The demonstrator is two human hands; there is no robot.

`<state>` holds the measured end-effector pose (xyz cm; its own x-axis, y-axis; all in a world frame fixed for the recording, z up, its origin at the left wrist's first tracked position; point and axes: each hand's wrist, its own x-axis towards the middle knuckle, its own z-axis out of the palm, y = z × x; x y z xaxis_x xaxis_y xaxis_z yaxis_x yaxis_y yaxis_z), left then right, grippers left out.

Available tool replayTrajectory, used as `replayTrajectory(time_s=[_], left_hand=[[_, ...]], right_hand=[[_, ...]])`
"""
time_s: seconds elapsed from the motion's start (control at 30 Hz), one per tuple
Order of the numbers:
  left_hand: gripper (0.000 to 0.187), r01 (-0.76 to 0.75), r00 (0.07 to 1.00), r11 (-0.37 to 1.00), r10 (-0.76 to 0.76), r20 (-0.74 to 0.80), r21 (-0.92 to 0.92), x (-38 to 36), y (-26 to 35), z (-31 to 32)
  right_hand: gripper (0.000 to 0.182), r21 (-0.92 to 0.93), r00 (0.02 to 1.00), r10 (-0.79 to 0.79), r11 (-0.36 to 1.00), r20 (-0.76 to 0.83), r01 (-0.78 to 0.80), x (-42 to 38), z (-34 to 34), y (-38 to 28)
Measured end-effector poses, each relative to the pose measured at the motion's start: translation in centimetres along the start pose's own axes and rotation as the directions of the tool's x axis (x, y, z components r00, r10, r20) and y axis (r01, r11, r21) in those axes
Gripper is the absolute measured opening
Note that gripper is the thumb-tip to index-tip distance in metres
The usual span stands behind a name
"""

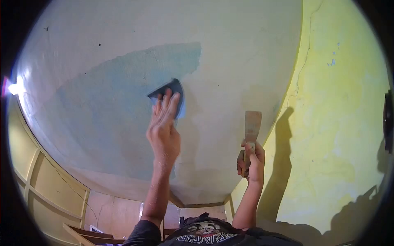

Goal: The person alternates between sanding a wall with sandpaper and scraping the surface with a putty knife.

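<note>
My left hand is raised against the pale ceiling, its fingers pressing a dark flat sheet to the surface. The sheet lies over the lower right part of a bluish-grey patch. Farther right, my right hand is wrapped round the handle of a putty knife. The knife's wide blade points up and appears clear of the ceiling, though the gap is hard to judge.
A yellow wall with a thin crack and arm shadows fills the right side. A bright lamp shines at the far left. Yellow framed panels stand at lower left, with wooden shelving below. A dark round object is at the right edge.
</note>
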<state>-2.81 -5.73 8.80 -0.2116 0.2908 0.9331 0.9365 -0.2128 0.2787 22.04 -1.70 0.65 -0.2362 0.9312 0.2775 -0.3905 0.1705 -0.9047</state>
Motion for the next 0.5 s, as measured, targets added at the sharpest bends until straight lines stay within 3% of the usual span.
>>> replayTrajectory(time_s=[0.03,0.13,0.17,0.27,0.33,0.4,0.5], left_hand=[[0.061,0.042,0.999,0.999,-0.042,-0.031,-0.006,0.6,-0.2,0.0],[0.061,-0.002,0.980,0.997,0.019,0.198,-0.083,-1.2,-1.9,0.6],[0.060,0.060,0.964,0.985,-0.015,0.264,-0.162,-2.5,-1.1,0.7],[0.055,0.077,0.977,0.975,-0.032,0.211,-0.210,-5.1,-0.7,0.7],[0.047,0.038,0.999,0.991,-0.037,0.016,-0.131,-4.0,-0.7,0.7],[0.049,0.126,0.990,0.987,-0.130,-0.044,-0.097,-2.4,-0.5,0.7],[0.059,0.072,0.979,0.989,-0.045,0.201,-0.128,-2.0,-0.5,0.6]], right_hand=[[0.030,0.003,1.000,-0.006,1.000,0.006,0.006,0.1,-0.2,0.0],[0.031,0.039,0.999,-0.031,0.999,0.029,0.030,0.0,-0.9,1.0],[0.031,0.031,1.000,-0.014,0.999,0.027,0.014,0.0,-1.1,1.0],[0.031,0.028,1.000,-0.009,1.000,0.022,0.009,0.4,-1.1,1.1],[0.031,0.026,1.000,0.004,1.000,0.003,-0.004,0.2,-1.2,1.5],[0.031,0.026,1.000,0.021,0.999,-0.020,-0.021,0.6,-1.0,1.7],[0.032,0.001,0.999,0.035,0.999,0.006,-0.035,0.6,-0.1,1.4]])
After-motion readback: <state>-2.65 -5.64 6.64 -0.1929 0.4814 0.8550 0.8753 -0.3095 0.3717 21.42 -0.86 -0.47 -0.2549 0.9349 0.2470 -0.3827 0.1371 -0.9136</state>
